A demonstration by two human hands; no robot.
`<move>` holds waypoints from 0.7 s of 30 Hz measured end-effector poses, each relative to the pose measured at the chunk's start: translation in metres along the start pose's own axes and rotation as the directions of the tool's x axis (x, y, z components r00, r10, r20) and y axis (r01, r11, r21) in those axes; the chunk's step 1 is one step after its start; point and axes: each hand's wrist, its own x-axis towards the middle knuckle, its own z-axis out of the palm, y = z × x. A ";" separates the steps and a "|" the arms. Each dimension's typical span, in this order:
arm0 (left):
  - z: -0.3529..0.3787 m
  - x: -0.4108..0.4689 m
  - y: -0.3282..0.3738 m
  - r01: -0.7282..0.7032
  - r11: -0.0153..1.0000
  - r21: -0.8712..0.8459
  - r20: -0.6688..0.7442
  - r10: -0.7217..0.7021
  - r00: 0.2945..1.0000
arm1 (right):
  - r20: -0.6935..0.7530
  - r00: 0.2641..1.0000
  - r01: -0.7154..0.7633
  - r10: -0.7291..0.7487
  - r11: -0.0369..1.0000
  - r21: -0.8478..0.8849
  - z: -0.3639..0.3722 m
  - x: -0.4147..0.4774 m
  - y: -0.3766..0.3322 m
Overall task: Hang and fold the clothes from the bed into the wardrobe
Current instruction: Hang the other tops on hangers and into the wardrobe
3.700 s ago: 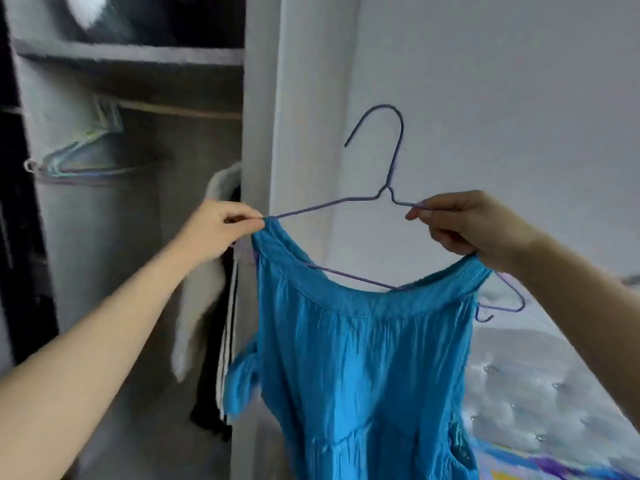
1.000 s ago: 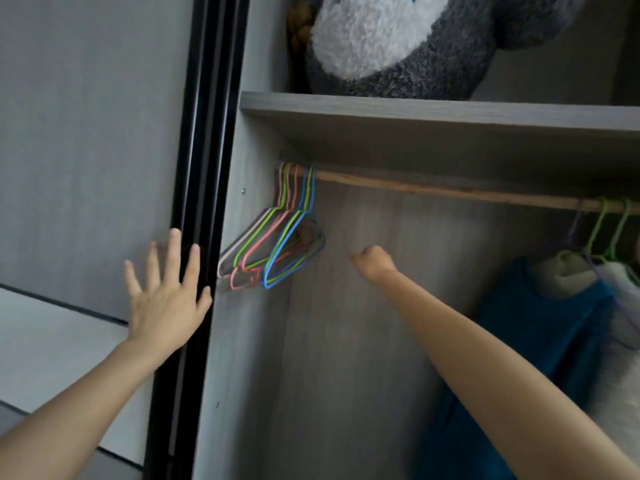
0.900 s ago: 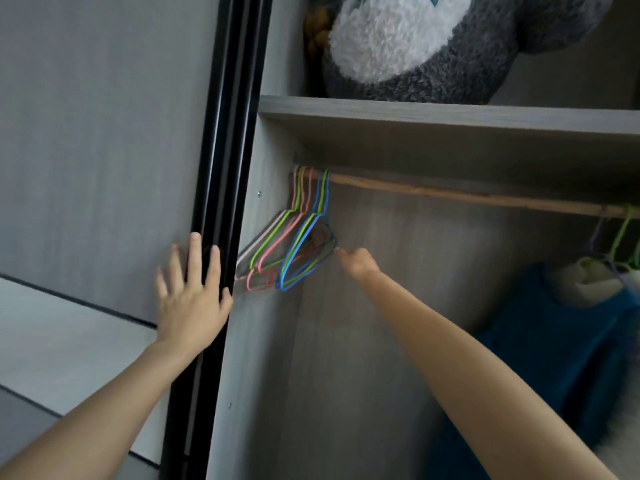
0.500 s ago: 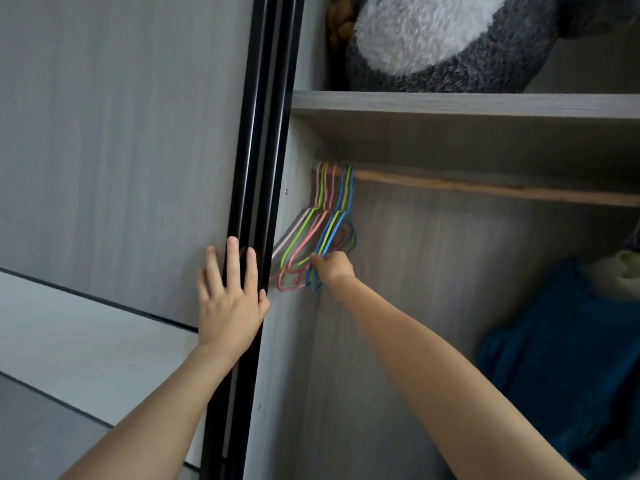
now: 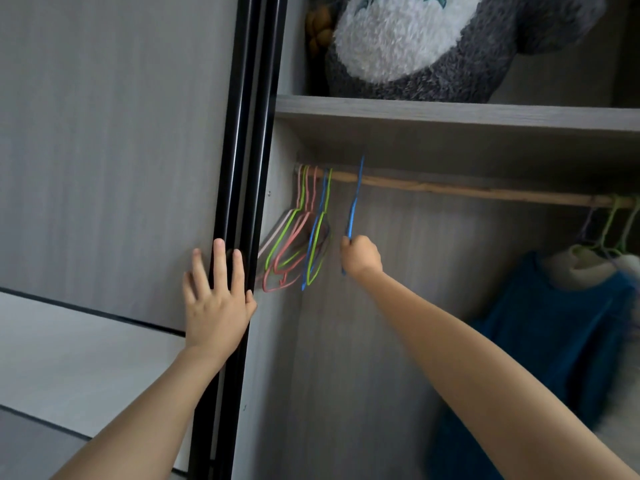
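Your right hand (image 5: 360, 256) is clenched around the lower part of a blue hanger (image 5: 352, 209), inside the wardrobe (image 5: 363, 341) near its left end. The hanger stands almost upright and edge-on to you. Its hook end reaches above the wooden rail (image 5: 467, 192) and crosses in front of it; whether the hook rests on the rail cannot be told. Just to the left, apart from the one you hold, a bunch of hangers (image 5: 298, 244) in pink, green, blue and white hangs from the rail's left end, close against the side wall.

Your left hand (image 5: 216, 299) holds nothing: its fingers are straight and spread, pressed flat on the black door frame (image 5: 249, 133) at the edge of the grey sliding door (image 5: 104, 133), with the thumb on the frame's inner side.

Far along the rail to the right, a blue dress (image 5: 561, 323) hangs on a hanger, with a pale garment (image 5: 585, 268) just beside it on green hangers (image 5: 613, 220); that corner is dim and partly blurred. Above the rail runs a grey shelf (image 5: 450, 112), and on it sits a grey plush toy (image 5: 415, 46) with a white belly.
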 end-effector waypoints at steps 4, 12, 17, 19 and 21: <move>0.001 0.000 -0.001 0.000 1.000 -0.030 -0.006 0.000 1.000 | -0.037 0.999 -0.001 0.000 1.000 -0.016 -0.028 -0.008 0.041; -0.011 -0.012 0.016 -0.063 0.994 -0.095 -0.078 0.056 0.995 | -0.026 0.999 0.022 -0.019 0.993 0.115 -0.160 -0.041 0.119; -0.025 -0.040 0.112 -0.285 0.906 -0.314 -0.040 0.287 0.957 | -0.083 0.996 -0.032 0.030 0.999 -0.023 -0.229 -0.098 0.167; -0.035 -0.052 0.156 -0.258 0.887 -0.382 0.090 0.313 0.945 | -0.062 0.998 -0.031 0.027 0.997 -0.070 -0.254 -0.134 0.180; -0.050 -0.060 0.195 -0.150 0.887 -0.437 0.224 0.269 0.937 | -0.008 0.998 -0.067 0.067 0.991 -0.115 -0.279 -0.172 0.198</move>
